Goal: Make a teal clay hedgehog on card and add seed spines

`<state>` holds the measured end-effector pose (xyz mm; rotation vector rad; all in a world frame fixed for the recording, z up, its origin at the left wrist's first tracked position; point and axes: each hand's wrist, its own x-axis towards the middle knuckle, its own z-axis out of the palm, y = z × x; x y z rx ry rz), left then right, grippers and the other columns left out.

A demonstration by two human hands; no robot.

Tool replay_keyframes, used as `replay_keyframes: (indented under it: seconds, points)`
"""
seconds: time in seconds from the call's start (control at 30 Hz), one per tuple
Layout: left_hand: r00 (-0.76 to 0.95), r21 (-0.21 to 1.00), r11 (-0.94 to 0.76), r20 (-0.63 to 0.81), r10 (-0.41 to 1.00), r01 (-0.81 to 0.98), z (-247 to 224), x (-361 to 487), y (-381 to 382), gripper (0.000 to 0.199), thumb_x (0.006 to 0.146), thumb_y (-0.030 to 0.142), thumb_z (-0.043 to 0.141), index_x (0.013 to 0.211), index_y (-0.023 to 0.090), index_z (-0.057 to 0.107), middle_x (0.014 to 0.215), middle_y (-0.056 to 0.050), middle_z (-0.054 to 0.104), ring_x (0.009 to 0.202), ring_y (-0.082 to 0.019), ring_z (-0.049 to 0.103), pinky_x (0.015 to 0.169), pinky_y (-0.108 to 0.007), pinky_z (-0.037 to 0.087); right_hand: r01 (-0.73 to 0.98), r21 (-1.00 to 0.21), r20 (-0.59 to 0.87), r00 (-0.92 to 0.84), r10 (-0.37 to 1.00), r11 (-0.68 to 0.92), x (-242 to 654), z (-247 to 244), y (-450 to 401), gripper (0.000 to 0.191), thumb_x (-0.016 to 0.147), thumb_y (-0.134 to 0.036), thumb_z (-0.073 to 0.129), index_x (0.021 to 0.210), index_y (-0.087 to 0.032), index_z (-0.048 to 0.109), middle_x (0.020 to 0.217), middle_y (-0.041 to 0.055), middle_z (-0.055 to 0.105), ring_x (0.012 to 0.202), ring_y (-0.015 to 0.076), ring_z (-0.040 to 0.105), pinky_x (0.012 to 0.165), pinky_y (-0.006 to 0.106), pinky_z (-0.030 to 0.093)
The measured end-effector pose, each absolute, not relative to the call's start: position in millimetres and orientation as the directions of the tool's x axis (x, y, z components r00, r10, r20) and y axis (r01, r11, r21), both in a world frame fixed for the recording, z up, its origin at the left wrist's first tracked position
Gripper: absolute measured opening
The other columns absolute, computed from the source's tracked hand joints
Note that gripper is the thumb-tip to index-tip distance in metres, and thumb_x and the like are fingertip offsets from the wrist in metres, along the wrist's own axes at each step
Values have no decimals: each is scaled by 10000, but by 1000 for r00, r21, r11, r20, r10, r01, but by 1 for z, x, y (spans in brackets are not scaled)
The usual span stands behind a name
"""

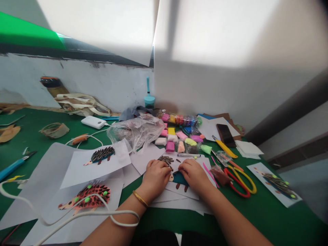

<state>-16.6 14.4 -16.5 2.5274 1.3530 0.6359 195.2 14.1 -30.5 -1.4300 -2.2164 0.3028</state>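
Between my hands, a hedgehog picture lies on white paper (176,196); its blue clay body (179,178), pale face and brown feet show in part. My left hand (156,176), with a gold bangle on the wrist, rests at the face side. Its fingers are curled together, and whatever they may hold is hidden. My right hand (193,175) is closed in a pinch over the blue body, with a dark sunflower seed (175,172) at its fingertips. Just beyond my left fingers is a small pile of striped sunflower seeds (166,159).
Finished-looking hedgehog pictures lie left (102,154) and right (278,184). Clay packets (170,147) and a plastic bag (138,130) sit behind. Red scissors (237,184), a yellow cutter (225,147) and a phone (225,135) are at right. A white cable (87,213) crosses the left front.
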Motion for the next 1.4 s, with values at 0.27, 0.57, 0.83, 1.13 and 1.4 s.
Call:
replay_keyframes:
  seconds: [0.27,0.57,0.83,1.13,1.4]
  points:
    - [487,405,-542,240,840,736,-17,-17,14,198,786,321,742,974,269,707,1035,-14,666,1046,-232,567,1054,-469,274,826,-382,266,-331,905,415,192,-32,15,156,907,-151,552,863,-209,690,899,39,643,887,189,541,822,311,401]
    - [489,409,-546,244,837,731,-22,-17,13,322,728,422,789,999,274,700,1056,-9,658,1080,-246,559,1105,-503,210,837,-347,242,-357,902,424,192,-31,16,163,902,-131,561,854,-203,699,883,37,651,876,184,541,811,299,381]
    - [489,407,-544,239,839,734,-22,-18,14,315,732,433,783,991,274,699,1053,-10,659,1087,-249,555,1110,-513,201,842,-333,224,-367,903,425,192,-34,17,158,903,-146,568,874,-211,710,906,39,660,886,188,544,813,308,382]
    - [487,411,-540,235,842,735,-22,-18,13,321,732,433,787,1002,283,700,1063,-19,659,1089,-253,556,1114,-521,202,810,-392,237,-369,899,436,201,-33,16,225,921,-165,523,1021,-216,718,993,59,671,939,207,561,861,329,424]
    - [486,409,-541,238,841,735,-21,-19,13,318,732,415,790,1005,284,693,1060,-7,650,1090,-245,558,1122,-524,194,854,-396,216,-269,938,336,207,-27,22,230,949,-202,496,988,-209,723,978,58,670,964,206,568,887,316,424]
